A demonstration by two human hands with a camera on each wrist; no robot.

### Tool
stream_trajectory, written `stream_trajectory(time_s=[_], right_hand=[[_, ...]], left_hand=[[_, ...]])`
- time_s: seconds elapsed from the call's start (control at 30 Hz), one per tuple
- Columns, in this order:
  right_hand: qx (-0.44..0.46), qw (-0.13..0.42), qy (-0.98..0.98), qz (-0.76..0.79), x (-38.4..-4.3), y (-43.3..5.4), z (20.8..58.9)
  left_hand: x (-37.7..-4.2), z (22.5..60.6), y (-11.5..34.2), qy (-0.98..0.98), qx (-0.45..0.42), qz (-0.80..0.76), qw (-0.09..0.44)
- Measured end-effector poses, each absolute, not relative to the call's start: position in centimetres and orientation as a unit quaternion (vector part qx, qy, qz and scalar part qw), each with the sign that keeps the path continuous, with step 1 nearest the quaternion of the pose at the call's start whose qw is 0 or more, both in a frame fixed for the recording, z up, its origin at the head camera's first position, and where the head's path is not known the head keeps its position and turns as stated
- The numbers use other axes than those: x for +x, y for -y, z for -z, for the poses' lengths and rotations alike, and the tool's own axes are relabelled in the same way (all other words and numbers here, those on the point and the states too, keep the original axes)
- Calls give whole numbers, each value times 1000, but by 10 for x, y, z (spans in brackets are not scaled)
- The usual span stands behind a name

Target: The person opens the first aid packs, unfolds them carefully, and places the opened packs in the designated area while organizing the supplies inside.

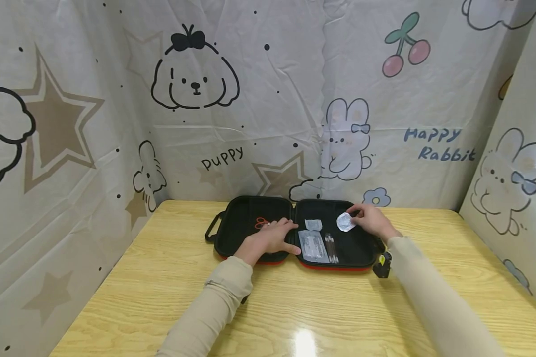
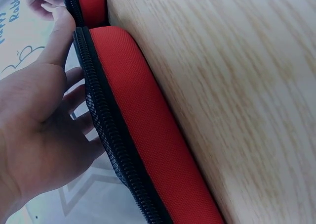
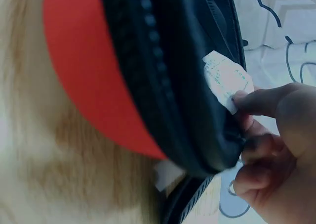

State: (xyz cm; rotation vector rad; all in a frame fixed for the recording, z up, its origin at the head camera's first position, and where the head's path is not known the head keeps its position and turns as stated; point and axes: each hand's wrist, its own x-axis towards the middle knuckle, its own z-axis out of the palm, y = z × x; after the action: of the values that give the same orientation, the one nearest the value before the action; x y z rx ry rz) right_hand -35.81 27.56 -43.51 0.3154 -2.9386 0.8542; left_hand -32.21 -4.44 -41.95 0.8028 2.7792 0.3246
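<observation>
An unzipped black-and-red case (image 1: 357, 253) lies spread in two halves on the table. My right hand (image 1: 371, 219) pinches a round, silvery-white packet (image 1: 345, 222) between thumb and fingers, over the right half; in the right wrist view the packet (image 3: 226, 80) shows faint print. Over the left half and the hinge, my left hand (image 1: 274, 237) rests with fingers spread, gripping nothing. Beside it are the orange handles of scissors (image 1: 260, 221). The right half holds a small packet (image 1: 313, 225), a larger clear-and-white packet (image 1: 312, 247) and several thin sticks in a wrapper (image 1: 332, 249).
A carry handle (image 1: 212, 228) sticks out at the case's left side. A small black-and-yellow object (image 1: 382, 265) is by its right front corner. Patterned cloth (image 1: 272, 99) hangs behind and at both sides of the wooden table (image 1: 161, 277).
</observation>
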Motion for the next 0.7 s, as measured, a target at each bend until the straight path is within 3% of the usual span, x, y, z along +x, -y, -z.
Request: stream_trajectory(time_s=[0.3,0.7], right_hand=[[39,-1,987,-153,-359,-256,428],[13,-11,985,-170,-360,-227,428]], left_hand=[[-322,418,45,-948,274,-111,116],[-324,421,44,-948,277,-108,115]])
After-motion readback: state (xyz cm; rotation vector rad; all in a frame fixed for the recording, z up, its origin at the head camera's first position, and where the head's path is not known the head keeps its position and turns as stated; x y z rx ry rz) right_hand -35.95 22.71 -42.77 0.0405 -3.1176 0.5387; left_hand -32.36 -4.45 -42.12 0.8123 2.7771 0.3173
